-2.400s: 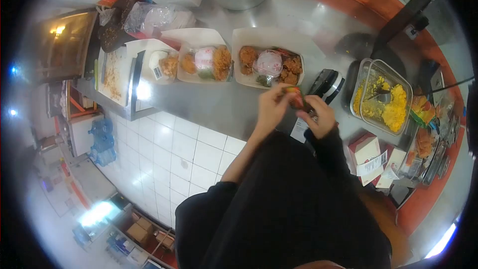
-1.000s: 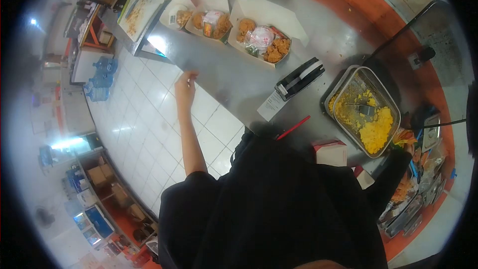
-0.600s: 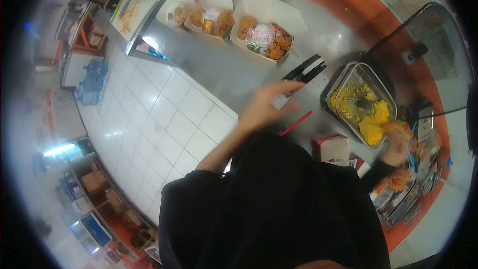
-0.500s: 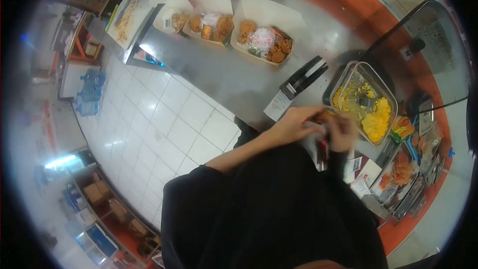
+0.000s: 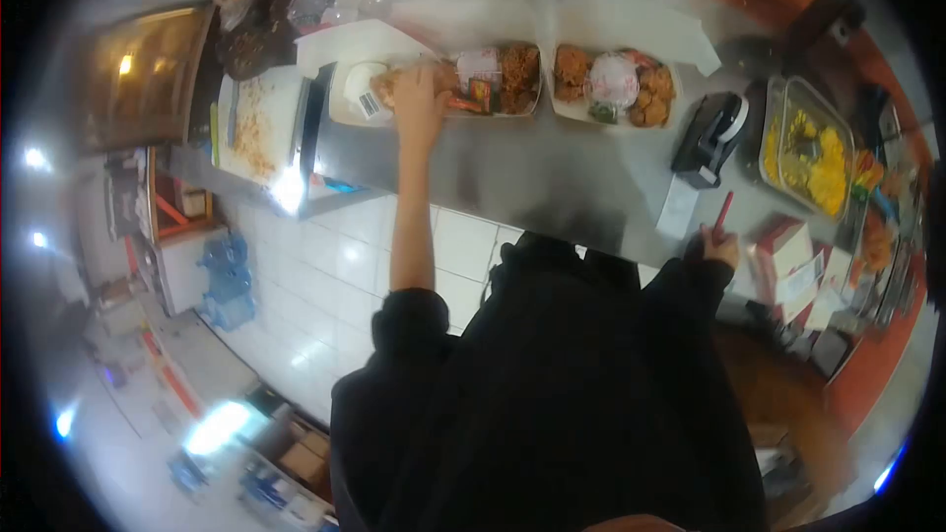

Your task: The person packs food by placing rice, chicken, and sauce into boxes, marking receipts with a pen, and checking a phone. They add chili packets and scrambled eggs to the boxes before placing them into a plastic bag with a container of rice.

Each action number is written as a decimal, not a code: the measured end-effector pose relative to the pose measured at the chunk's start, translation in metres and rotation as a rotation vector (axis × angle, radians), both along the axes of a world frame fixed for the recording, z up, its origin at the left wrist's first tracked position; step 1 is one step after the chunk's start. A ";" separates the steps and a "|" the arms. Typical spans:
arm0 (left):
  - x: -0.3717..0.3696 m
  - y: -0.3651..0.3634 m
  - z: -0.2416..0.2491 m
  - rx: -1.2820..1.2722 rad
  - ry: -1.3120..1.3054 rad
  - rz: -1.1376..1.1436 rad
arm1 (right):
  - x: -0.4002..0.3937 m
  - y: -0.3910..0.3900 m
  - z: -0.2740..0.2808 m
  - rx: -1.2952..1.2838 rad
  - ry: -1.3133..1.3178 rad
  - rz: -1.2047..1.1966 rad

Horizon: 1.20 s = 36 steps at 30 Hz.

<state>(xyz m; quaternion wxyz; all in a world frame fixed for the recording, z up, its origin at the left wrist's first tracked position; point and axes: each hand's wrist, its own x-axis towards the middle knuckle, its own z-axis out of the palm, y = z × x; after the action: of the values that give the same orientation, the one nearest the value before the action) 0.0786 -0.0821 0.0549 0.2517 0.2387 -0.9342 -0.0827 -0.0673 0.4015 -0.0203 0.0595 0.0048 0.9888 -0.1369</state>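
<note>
My left hand point(image 5: 420, 97) reaches over the left food box point(image 5: 379, 123), its fingers bent down at the contents. The fingertips are blurred, and what they hold is hidden. Beside the hand in that box lies a white round item point(image 5: 365, 87) with a barcode label. Right next to it, the middle box holds fried chicken point(image 5: 519, 67), a paper-wrapped bundle point(image 5: 480, 64) and a sauce sachet point(image 5: 480, 95). My right hand point(image 5: 722, 247) is closed around a red pen point(image 5: 725, 212) near the counter's front edge, beside a white paper slip point(image 5: 678, 209).
A third open box point(image 5: 588, 121) holds chicken and a wrapped bundle. A black tape dispenser point(image 5: 711, 141) stands left of a clear tub point(image 5: 772, 172) of yellow food. Folded cartons point(image 5: 788, 254) lie at right; a cutting board point(image 5: 261, 128) with crumbs is at left.
My hands, together by the tub before, have separated. The left has moved to the left food box; the right now shows a red pen. The view has shifted.
</note>
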 end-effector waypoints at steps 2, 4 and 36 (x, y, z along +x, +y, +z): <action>0.007 0.009 -0.006 -0.013 -0.007 0.038 | -0.007 0.014 -0.021 -0.066 -0.042 0.022; 0.012 0.039 -0.016 0.009 -0.011 0.055 | -0.010 0.040 -0.031 -0.199 -0.095 -0.024; -0.034 0.316 -0.085 0.307 -0.106 -0.723 | 0.026 -0.061 0.000 -0.853 0.293 0.353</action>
<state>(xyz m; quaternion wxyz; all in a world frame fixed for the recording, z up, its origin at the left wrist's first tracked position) 0.0448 0.2335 -0.0304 0.1190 -0.0667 -0.9466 -0.2921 -0.0409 0.3406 -0.0205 -0.0612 -0.2074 0.8280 -0.5173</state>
